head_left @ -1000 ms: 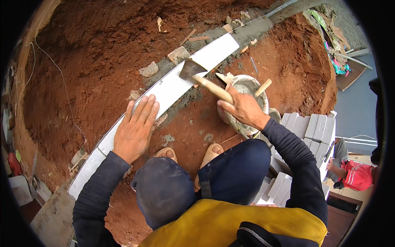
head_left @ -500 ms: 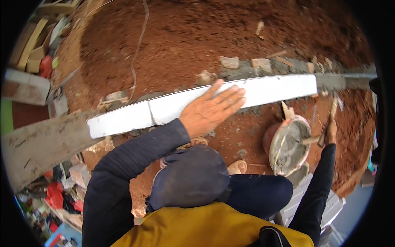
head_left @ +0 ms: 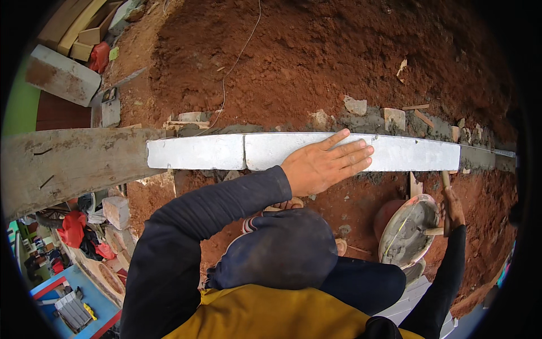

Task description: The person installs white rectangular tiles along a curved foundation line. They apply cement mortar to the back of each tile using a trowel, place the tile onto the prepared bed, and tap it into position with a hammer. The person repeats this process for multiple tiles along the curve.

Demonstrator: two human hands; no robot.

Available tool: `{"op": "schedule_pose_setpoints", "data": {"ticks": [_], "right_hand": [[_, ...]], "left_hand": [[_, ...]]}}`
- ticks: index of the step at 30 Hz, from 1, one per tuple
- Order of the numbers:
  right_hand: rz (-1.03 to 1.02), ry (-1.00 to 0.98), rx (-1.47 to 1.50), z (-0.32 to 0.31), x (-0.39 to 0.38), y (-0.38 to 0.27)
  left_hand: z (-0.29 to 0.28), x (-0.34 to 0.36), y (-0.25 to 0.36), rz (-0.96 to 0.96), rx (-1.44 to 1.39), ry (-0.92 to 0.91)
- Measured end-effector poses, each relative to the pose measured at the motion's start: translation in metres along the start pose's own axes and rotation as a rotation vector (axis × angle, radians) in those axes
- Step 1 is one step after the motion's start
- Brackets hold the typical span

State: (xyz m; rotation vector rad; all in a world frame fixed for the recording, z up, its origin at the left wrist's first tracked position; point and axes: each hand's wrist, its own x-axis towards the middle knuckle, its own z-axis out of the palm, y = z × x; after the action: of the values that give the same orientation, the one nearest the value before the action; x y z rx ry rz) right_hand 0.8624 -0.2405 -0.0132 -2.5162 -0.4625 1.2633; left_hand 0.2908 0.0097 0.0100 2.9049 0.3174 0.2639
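A long row of white blocks (head_left: 406, 152) lies along a bed of grey mortar (head_left: 477, 158), with a joint showing between two of them. My left hand (head_left: 324, 161) rests flat on the middle block, fingers spread. At the right, my right hand (head_left: 453, 209) grips the wooden handle of a hammer-like tool (head_left: 446, 181), held upright near the blocks' right end; its head is hard to make out now. Beside that hand is a bucket of wet mortar (head_left: 403, 240) with a wooden handle sticking out of it. A thin string runs along the blocks' far edge.
Reddish dug earth (head_left: 316, 62) borders the blocks on both sides. A concrete beam (head_left: 79, 164) continues leftward. Boards (head_left: 79, 28), a concrete piece (head_left: 62, 76) and rubble with red bags (head_left: 70, 229) lie at the left. Pale blocks (head_left: 406, 302) are stacked behind my right arm.
The view has swung round, so the row now lies level. The tool's head, earlier over the blocks, has moved rightward off them with my right hand. My left hand stays on the blocks.
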Motion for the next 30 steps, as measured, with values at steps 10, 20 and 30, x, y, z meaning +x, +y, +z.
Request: {"op": "schedule_pose_setpoints", "data": {"ticks": [10, 20, 30], "right_hand": [[-0.027, 0.450, 0.403, 0.003, -0.076, 0.023], [-0.521, 0.396, 0.226, 0.132, -0.203, -0.066], [-0.955, 0.277, -0.060, 0.213, -0.252, -0.160]], "left_hand": [[-0.027, -0.017, -0.011, -0.049, -0.058, 0.032], [-0.121, -0.111, -0.117, -0.661, -0.491, -0.462], [-0.117, -0.103, -0.124, -0.679, -0.555, -0.518]]}}
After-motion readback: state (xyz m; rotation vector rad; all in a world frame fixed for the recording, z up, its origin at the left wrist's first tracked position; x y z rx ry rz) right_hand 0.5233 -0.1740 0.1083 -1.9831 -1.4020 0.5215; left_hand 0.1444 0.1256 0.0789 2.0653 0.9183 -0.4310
